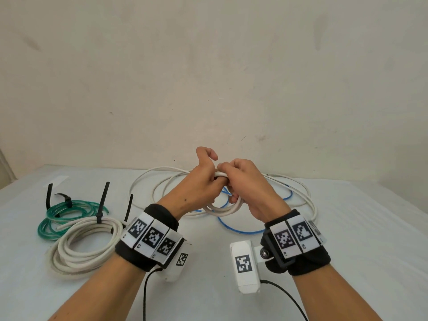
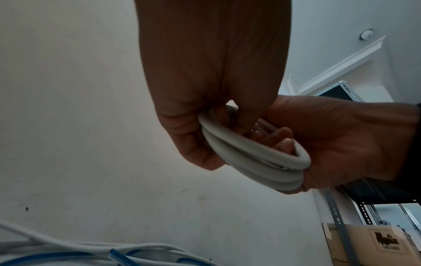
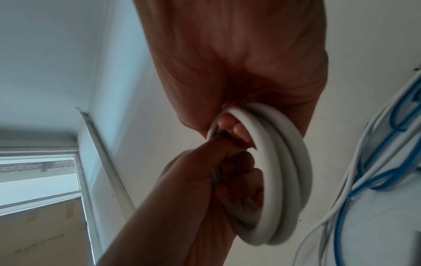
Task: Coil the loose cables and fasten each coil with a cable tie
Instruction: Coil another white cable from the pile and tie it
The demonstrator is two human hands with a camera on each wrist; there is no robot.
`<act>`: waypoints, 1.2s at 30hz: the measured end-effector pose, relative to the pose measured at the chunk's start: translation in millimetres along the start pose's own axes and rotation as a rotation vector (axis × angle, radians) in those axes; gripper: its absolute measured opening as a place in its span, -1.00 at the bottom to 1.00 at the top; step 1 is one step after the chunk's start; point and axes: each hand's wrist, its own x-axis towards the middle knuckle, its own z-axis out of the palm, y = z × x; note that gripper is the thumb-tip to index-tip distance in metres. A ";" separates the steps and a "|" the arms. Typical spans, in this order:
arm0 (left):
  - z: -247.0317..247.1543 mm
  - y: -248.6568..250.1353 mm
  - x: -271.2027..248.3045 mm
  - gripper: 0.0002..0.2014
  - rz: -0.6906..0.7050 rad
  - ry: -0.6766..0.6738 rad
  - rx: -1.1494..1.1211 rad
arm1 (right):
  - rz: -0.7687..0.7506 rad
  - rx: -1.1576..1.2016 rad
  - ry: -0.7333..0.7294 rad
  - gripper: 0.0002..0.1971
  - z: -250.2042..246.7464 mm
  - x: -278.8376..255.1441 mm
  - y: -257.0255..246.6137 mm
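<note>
Now both hands (image 1: 228, 181) gripping white cable coil (image 1: 223, 208) w/ curled fingers, keeping loops stacked. Rest trailing on counter (image 1: 347, 228); no tie yet.

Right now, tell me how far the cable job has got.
Done: the green coil and the white coil on the left lie tied with black ties. In hand: the left hand and right hand both grip a small coil of white cable, much of it loose on the table, no tie on it. Left: finish it, then the blue cable.
</note>
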 end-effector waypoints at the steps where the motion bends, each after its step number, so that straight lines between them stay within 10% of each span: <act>1: -0.1 0.3 0.0 -0.68 -0.008 -0.001 -0.037 | -0.007 0.022 0.021 -0.81 1.0 0.5 0.4; 10: -11.5 14.1 1.5 -0.75 -0.147 -0.006 -0.600 | -0.088 0.162 0.142 -0.77 7.4 1.9 -0.8; 23: -6.7 6.0 4.9 -0.87 -0.236 0.228 -0.607 | -0.084 0.165 0.072 -0.69 9.7 -3.2 -4.9; 36: -10.4 12.5 -1.2 -0.65 -0.273 0.010 -0.877 | -0.068 0.114 0.070 -0.70 6.3 4.0 3.2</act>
